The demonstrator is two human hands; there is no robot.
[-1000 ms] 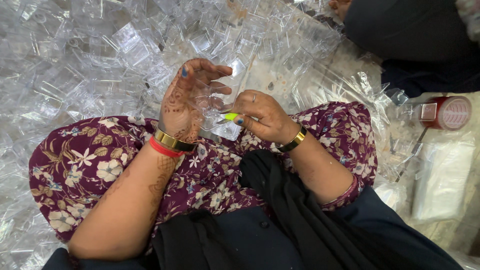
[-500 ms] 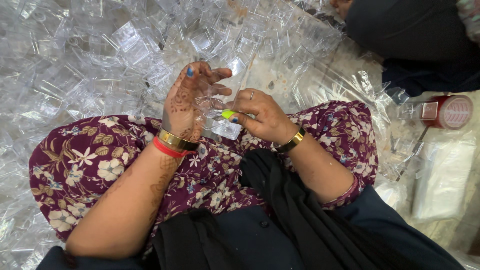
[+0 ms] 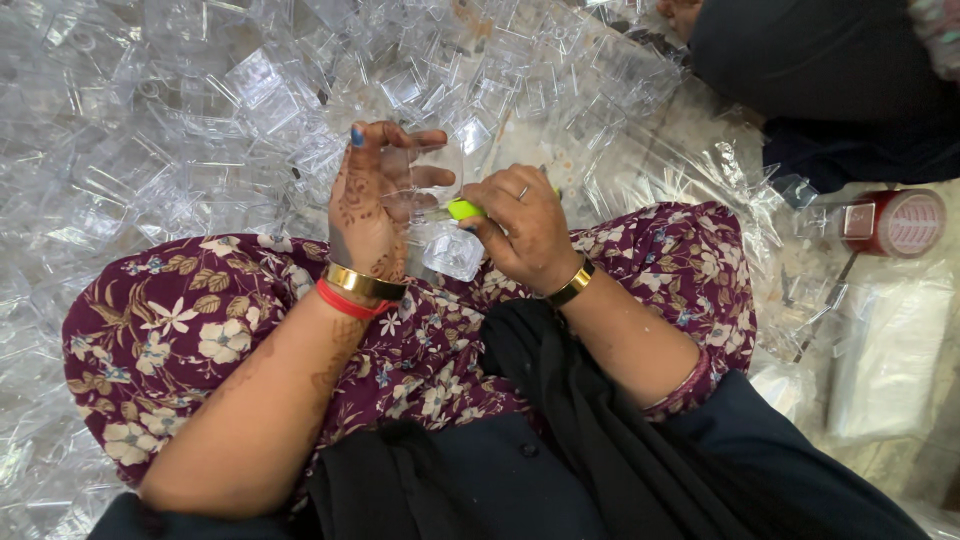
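The left hand [image 3: 375, 205] clamps a small clear plastic box [image 3: 450, 250] over the lap, fingers curled on it. The right hand [image 3: 522, 228] grips a lime-green tool [image 3: 463, 209] against it. A red-capped round container [image 3: 893, 222] lies far right beside a white flat packet [image 3: 885, 360].

Clear plastic piece [image 3: 452, 252]: glossy, transparent, smooth. Surrounding clear plastic pieces [image 3: 200, 130]: same finish. Floral skirt [image 3: 200, 330]: matt woven cloth. Bangles [image 3: 362, 282]: polished metal. Tool handle [image 3: 463, 209]: smooth green plastic.
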